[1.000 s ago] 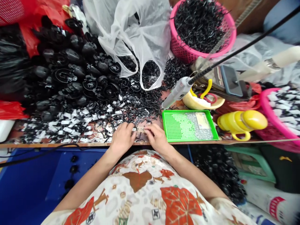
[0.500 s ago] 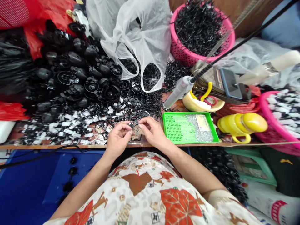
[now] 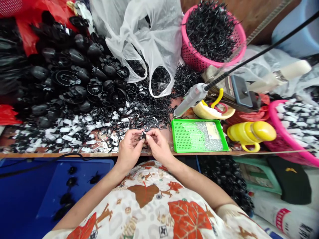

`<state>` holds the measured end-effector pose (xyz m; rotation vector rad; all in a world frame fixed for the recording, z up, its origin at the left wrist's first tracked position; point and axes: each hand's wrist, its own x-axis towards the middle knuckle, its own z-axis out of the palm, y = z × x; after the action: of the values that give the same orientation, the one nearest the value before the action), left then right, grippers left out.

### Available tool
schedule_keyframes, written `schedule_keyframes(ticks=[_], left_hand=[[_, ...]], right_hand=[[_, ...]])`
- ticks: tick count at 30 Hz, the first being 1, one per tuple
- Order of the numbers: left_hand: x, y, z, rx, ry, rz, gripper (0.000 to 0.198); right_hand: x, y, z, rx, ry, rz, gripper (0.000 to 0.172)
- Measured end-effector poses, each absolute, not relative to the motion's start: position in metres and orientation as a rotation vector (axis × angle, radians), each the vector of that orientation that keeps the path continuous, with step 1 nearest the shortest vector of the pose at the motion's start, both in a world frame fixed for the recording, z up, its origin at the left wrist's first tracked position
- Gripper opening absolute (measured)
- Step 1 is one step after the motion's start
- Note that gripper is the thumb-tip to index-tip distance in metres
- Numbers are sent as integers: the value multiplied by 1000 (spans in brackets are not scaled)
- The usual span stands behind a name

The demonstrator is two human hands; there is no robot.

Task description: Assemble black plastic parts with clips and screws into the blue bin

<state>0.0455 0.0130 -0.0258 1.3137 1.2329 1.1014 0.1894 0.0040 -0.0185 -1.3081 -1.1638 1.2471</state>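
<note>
My left hand (image 3: 129,148) and my right hand (image 3: 158,145) meet at the table's front edge, fingertips pinched together on a small black clip (image 3: 143,135) held between them. Just beyond the fingers lies a spread of loose black clips and white pieces (image 3: 82,130) on the wooden table (image 3: 99,154). A green perforated tray (image 3: 199,135) holding tiny clear bits sits immediately right of my right hand.
Large black plastic parts (image 3: 74,76) pile at the back left. A clear bag (image 3: 147,39) and a pink basket (image 3: 211,30) of clips stand behind. Right: a white tool (image 3: 190,97), a yellow jug (image 3: 251,133), another pink basket (image 3: 291,129). A blue bin (image 3: 50,186) sits below left.
Both hands lifted from the table surface and came together; they now pinch a small black clip between their fingertips, closer to my body.
</note>
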Motion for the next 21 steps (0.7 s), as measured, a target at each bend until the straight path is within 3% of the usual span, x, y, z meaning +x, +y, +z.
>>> schedule_keyframes(ticks=[4,11,17,21], left_hand=[[47,11,-25,1277,1227,1095,18],[50,12,-12,1108,1172,1042,21],[49,18,-3,881,1142,957,41],[46,19,-1,877,1135,800,45]], right_hand=[[187,2,-24,-1287,-1145,1216,14],[190,3,-22,-1305,-1055,1220,15],[201,6,-13,-1239,-1167,1304,10],[215,12,-6,-1304,-1543,1070,7]])
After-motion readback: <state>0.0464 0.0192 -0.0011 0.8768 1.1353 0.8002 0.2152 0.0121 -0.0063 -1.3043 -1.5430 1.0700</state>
